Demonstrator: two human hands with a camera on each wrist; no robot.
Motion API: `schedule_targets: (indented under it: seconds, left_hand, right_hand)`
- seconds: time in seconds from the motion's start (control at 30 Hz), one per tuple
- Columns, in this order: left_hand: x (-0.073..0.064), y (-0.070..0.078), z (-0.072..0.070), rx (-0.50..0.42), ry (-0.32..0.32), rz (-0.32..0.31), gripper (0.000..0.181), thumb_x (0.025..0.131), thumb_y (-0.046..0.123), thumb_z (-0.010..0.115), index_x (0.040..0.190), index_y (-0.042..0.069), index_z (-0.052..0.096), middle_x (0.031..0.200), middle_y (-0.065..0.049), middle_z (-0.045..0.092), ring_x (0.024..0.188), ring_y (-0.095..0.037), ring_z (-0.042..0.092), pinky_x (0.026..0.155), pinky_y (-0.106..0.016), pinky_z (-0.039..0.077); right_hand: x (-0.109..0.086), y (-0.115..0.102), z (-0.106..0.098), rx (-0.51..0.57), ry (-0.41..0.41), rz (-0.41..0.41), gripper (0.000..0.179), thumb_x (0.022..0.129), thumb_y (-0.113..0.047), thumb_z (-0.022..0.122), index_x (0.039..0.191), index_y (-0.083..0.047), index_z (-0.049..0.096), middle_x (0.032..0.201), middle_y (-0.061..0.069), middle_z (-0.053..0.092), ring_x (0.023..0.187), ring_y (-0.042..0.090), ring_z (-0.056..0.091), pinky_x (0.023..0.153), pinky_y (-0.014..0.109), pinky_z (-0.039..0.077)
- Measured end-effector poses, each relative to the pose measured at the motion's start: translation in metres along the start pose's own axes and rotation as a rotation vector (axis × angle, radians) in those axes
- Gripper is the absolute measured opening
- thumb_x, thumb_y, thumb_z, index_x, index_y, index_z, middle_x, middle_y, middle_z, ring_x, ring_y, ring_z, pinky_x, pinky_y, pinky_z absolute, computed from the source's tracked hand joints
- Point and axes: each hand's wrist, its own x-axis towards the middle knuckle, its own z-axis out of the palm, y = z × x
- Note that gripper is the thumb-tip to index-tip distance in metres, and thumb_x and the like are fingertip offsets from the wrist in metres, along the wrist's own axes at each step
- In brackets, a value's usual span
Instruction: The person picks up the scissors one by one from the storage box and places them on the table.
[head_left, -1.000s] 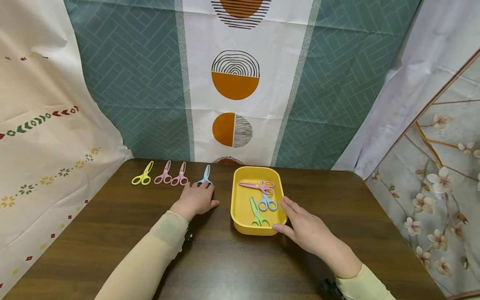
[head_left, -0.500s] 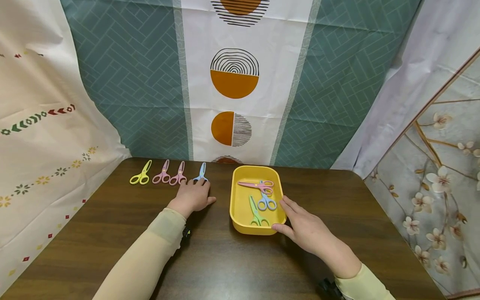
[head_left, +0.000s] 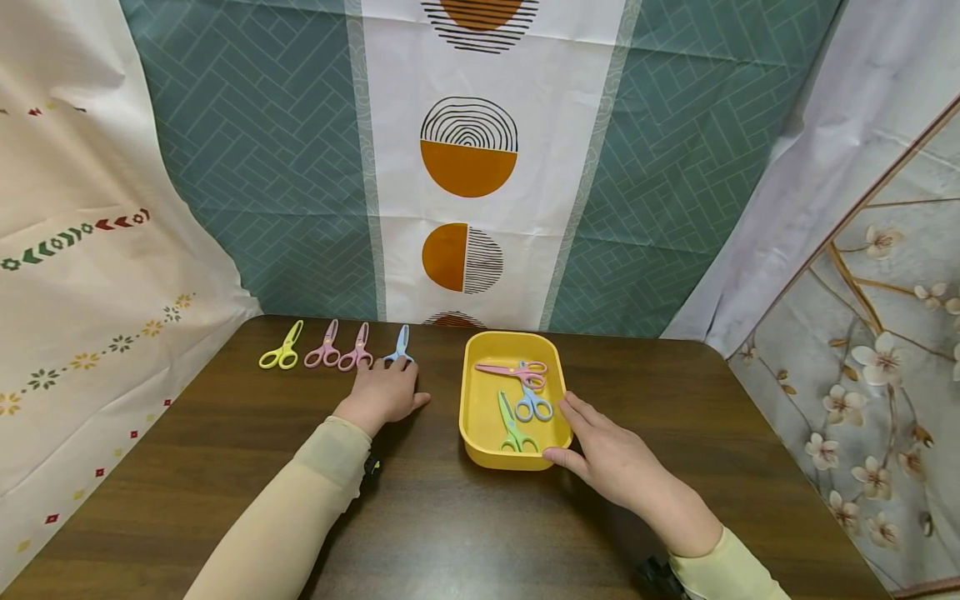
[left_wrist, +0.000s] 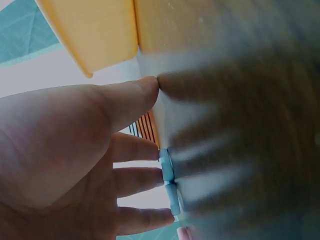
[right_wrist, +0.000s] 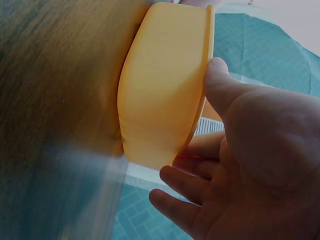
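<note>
My left hand [head_left: 384, 394] reaches over the handles of a blue pair of scissors [head_left: 402, 337], its fingertips on the handle loops [left_wrist: 168, 165] in the left wrist view. The thumb stays apart, its tip at the tabletop. A pink pair of scissors [head_left: 360, 337] is just left of these fingers. My right hand [head_left: 618, 458] rests at the near right corner of a yellow plastic tray [head_left: 474, 454], thumb on the front rim and fingers along the right side. Inside the tray are pink scissors [head_left: 501, 369], blue scissors [head_left: 533, 407] and green scissors [head_left: 513, 425].
Farther left lie another pink pair of scissors [head_left: 324, 352] and a yellow pair [head_left: 283, 352], near the back edge of the dark wooden table [head_left: 465, 533]. Patterned curtains [head_left: 285, 167] hang behind the table and along both sides.
My left hand has shifted slightly left, and the blue scissors under its fingertips have moved slightly left too. The right hand has kept its place at the tray.
</note>
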Motion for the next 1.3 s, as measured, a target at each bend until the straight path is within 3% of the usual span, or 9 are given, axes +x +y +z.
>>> schedule_targets:
  seconds: [0.27, 0.37, 0.73, 1.07, 1.3]
  left_hand:
    - [-0.021, 0.013, -0.025, 0.011, -0.012, -0.018, 0.061, 0.111, 0.047, 0.065, 0.15, 0.001, 0.061, 0.156, -0.024, 0.057, 0.139, -0.057, 0.054, 0.119, -0.076, 0.031]
    - [-0.019, 0.011, -0.021, 0.017, 0.015, -0.012, 0.06, 0.11, 0.049, 0.065, 0.147, 0.001, 0.063, 0.153, -0.023, 0.06, 0.136, -0.055, 0.058, 0.117, -0.076, 0.033]
    - [-0.026, 0.015, -0.03, 0.007, 0.007, -0.022, 0.061, 0.11, 0.047, 0.066, 0.147, -0.001, 0.062, 0.152, -0.025, 0.06, 0.135, -0.058, 0.058, 0.119, -0.076, 0.032]
    - [-0.02, 0.014, -0.025, -0.011, 0.113, -0.027, 0.069, 0.11, 0.05, 0.065, 0.153, -0.003, 0.056, 0.154, -0.029, 0.056, 0.136, -0.057, 0.056, 0.115, -0.076, 0.037]
    - [-0.027, 0.025, -0.037, -0.007, 0.157, 0.011, 0.069, 0.111, 0.048, 0.064, 0.157, -0.003, 0.054, 0.16, -0.028, 0.054, 0.144, -0.054, 0.052, 0.117, -0.075, 0.036]
  right_hand:
    - [0.001, 0.001, 0.0, 0.002, -0.012, 0.006, 0.089, 0.106, -0.058, 0.068, 0.167, 0.003, 0.042, 0.174, 0.022, 0.037, 0.153, 0.043, 0.048, 0.113, 0.062, 0.049]
    - [0.001, 0.001, 0.0, 0.003, -0.015, 0.008, 0.09, 0.106, -0.058, 0.068, 0.167, 0.003, 0.042, 0.174, 0.022, 0.037, 0.153, 0.043, 0.048, 0.113, 0.062, 0.049]
    - [0.0, 0.001, 0.0, 0.004, -0.01, 0.008, 0.089, 0.106, -0.057, 0.068, 0.167, 0.002, 0.042, 0.174, 0.021, 0.037, 0.153, 0.044, 0.048, 0.112, 0.063, 0.05]
    - [0.001, 0.001, -0.001, 0.007, -0.015, 0.007, 0.09, 0.106, -0.057, 0.068, 0.167, 0.003, 0.041, 0.174, 0.022, 0.037, 0.153, 0.043, 0.048, 0.113, 0.061, 0.05]
    - [0.001, 0.002, 0.0, 0.005, -0.008, 0.0, 0.09, 0.106, -0.057, 0.068, 0.166, 0.003, 0.042, 0.174, 0.022, 0.038, 0.153, 0.042, 0.049, 0.113, 0.06, 0.05]
